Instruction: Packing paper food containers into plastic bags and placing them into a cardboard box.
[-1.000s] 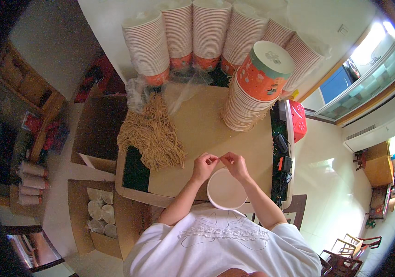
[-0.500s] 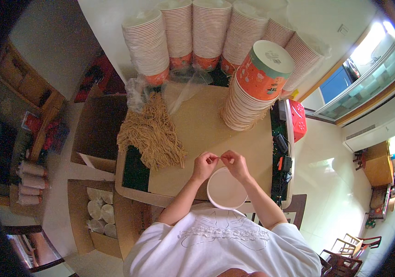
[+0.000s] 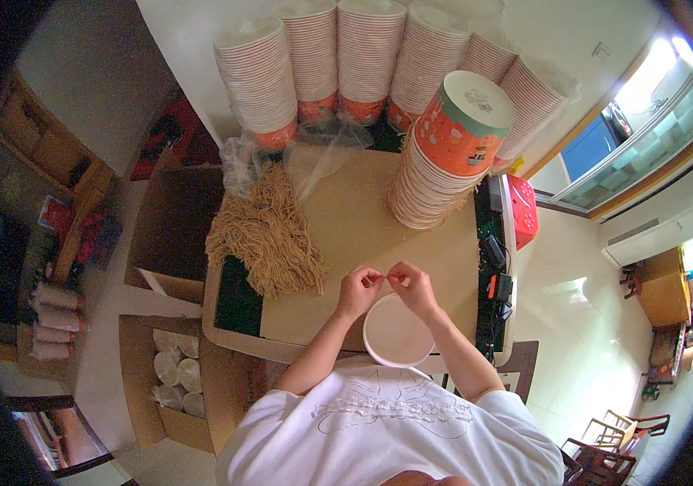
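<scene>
My left hand (image 3: pixel 360 290) and my right hand (image 3: pixel 413 288) meet above the table, fingertips pinched close together. What lies between them is too small to make out. Just below them, against my shirt, a white paper bucket (image 3: pixel 397 332) faces up with its mouth toward me; its inside looks bare. My right wrist passes over its right rim. To the left of my hands, a heap of tan cords (image 3: pixel 269 235) spreads over the brown cardboard sheet (image 3: pixel 355 219).
Tall stacks of nested paper buckets (image 3: pixel 371 49) line the wall behind the table. An orange-and-green bucket (image 3: pixel 464 125) tops a nearer stack with tan strands at its sides. Black adapters (image 3: pixel 499 286) lie at the right edge. An open carton (image 3: pixel 170 405) holds wrapped rolls or cups.
</scene>
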`<state>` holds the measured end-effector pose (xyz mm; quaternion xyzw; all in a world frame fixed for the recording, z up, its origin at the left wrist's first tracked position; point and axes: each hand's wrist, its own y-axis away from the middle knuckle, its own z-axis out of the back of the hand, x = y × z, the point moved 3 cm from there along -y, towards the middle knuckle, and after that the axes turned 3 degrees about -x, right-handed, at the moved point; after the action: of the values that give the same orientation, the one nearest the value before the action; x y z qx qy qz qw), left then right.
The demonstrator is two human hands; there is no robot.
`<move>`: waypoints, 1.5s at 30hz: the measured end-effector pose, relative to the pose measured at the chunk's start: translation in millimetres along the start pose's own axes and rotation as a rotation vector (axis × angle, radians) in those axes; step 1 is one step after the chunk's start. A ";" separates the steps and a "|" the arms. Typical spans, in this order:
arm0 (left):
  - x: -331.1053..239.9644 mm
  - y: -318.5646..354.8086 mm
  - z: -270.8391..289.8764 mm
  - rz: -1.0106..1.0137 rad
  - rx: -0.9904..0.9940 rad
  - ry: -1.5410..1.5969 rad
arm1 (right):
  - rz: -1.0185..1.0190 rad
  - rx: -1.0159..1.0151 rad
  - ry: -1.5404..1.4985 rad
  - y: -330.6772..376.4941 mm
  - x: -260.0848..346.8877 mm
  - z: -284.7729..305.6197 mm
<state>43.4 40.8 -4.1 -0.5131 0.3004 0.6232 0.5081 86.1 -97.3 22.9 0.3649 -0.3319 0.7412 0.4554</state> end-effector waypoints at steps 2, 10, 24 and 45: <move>-2.4 -0.3 0.3 0.000 0.001 0.000 | -0.052 0.001 -0.047 1.1 -4.8 -0.4; -4.4 -0.9 0.9 0.015 0.010 0.024 | -0.065 0.021 -0.053 -0.1 -1.8 -0.5; -3.9 -2.7 0.6 0.046 0.000 0.021 | -0.137 0.014 -0.223 1.7 -19.3 -3.5; -13.6 -1.2 2.8 -0.031 -0.004 0.007 | -0.085 0.004 -0.104 2.5 -2.4 2.3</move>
<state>43.0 39.3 9.7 -0.5206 0.2929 0.6141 0.5158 85.2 -101.1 21.7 0.4176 -0.3378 0.7017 0.4681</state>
